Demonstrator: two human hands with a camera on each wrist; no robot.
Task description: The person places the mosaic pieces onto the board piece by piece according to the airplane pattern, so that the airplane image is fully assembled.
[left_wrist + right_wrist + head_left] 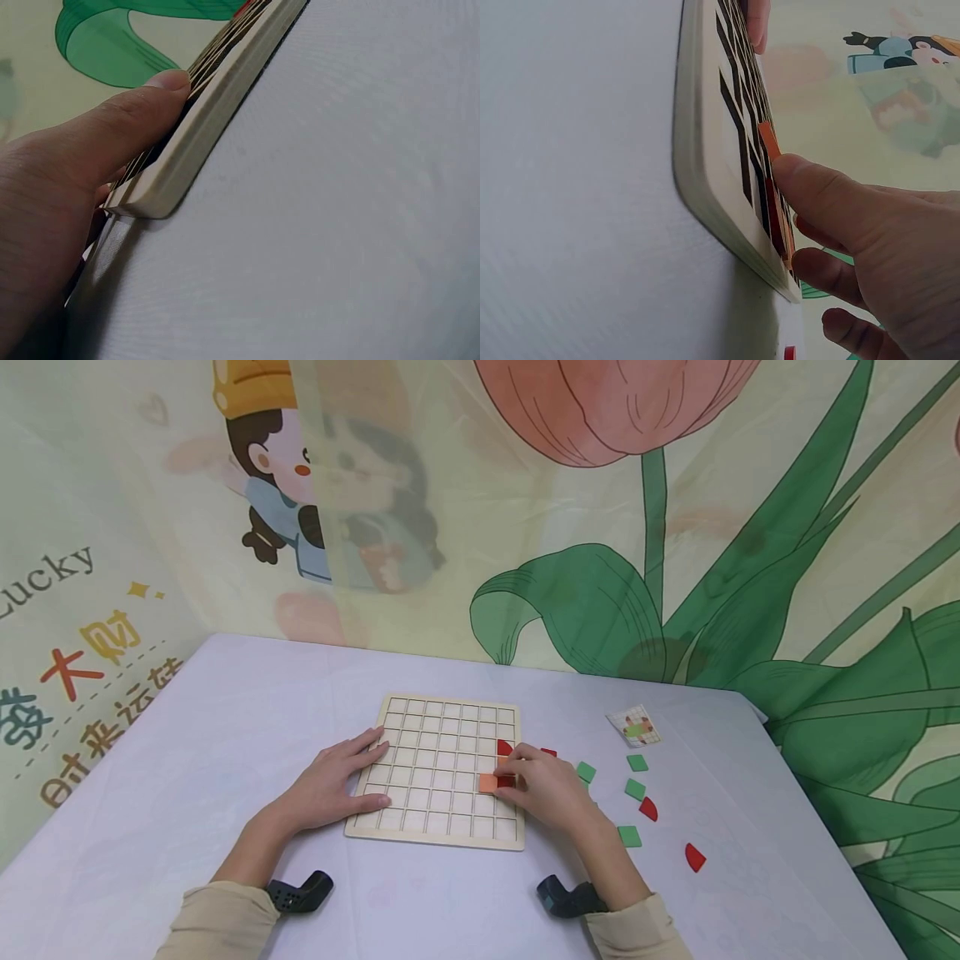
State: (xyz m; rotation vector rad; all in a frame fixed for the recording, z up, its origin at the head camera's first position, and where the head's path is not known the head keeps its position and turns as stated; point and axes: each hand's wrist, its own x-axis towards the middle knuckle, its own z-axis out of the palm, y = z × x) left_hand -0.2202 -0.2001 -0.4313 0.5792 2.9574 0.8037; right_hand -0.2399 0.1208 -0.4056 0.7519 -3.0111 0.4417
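A pale wooden grid board (427,838) lies on the white-covered table. My left hand (322,789) rests along its left side, fingers spread, and the left wrist view shows the thumb (169,81) over the rim. At the right side of the grid, my right hand (551,789) pinches an orange square tile (487,783), which stands tilted up from the board in the right wrist view. Partly under these fingers sit a red quarter-round piece (506,782) and another orange tile (502,762). One more red quarter-round piece (504,747) lies just above them in the grid.
Right of the board lie several green square tiles (629,836) and red quarter-round pieces (695,857). A small pattern card (635,727) is farther back. Behind the table (262,693) hangs a printed backdrop (420,635).
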